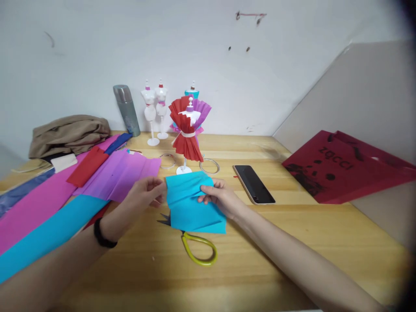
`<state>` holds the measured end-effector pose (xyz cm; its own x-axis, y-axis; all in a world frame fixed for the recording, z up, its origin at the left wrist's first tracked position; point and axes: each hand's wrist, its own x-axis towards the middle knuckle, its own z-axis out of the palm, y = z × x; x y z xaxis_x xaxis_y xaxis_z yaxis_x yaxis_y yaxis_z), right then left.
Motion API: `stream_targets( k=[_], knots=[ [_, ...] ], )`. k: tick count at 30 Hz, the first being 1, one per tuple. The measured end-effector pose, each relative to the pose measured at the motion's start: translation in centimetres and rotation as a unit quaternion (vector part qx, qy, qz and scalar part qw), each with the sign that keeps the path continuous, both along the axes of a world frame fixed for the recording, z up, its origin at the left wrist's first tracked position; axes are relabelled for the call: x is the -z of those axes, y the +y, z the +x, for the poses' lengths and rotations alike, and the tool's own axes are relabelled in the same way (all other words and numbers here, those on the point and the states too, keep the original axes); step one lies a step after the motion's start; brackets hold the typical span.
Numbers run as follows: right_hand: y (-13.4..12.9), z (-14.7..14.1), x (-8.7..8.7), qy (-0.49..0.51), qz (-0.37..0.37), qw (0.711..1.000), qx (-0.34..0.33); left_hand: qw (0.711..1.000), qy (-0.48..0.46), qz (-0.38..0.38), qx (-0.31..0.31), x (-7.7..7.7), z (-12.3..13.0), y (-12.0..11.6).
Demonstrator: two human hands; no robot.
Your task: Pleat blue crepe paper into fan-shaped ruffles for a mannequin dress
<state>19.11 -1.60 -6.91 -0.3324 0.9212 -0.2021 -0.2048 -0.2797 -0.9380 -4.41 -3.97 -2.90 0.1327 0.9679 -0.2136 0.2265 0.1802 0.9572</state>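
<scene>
A turquoise sheet of crepe paper with soft folds is held up over the table in front of me. My right hand pinches its right side, thumb on top and fingers behind. At the paper's left edge, the curled fingers of my left hand are pressed together on the corner; their tips are partly hidden. Beneath the paper lie yellow-handled scissors, their blades partly covered. Just behind stands a small white dress form wearing pleated red and purple paper tied at the waist.
Long crepe strips and a brown cloth lie at left. A flask and more mini dress forms stand by the wall. A phone, wire rings and a red bag are also around.
</scene>
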Motion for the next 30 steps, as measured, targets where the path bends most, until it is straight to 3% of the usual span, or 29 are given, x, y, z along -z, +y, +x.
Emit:
stream_targets(
  k=[2, 5, 13, 17, 23, 30],
  knots=[
    [-0.5, 0.1, 0.1, 0.01, -0.001, 1.0, 0.002, 0.995, -0.063, -0.074, -0.01, 0.1, 0.2, -0.9],
    [-1.0, 0.1, 0.1, 0.017, -0.009, 1.0, 0.001, 0.985, -0.129, -0.112, -0.023, 0.6, 0.7, -1.6],
    [-0.8, -0.4, 0.5, 0.007, 0.002, 1.0, 0.021, 0.971, -0.231, -0.038, -0.049, 2.2, 2.7, -0.3],
    [-0.5, -0.3, 0.7, 0.005, 0.008, 0.999, 0.036, 0.973, -0.229, -0.012, -0.036, 2.4, 3.3, 0.1],
    [-0.5, -0.1, 0.9, 0.012, -0.002, 0.999, 0.053, 0.976, -0.192, -0.06, -0.079, 3.3, 4.3, -0.8],
    [-0.9, 0.1, 0.9, -0.068, 0.046, 0.994, 0.067, 0.969, -0.21, -0.059, -0.116, 4.2, 4.4, -0.6]
  ],
)
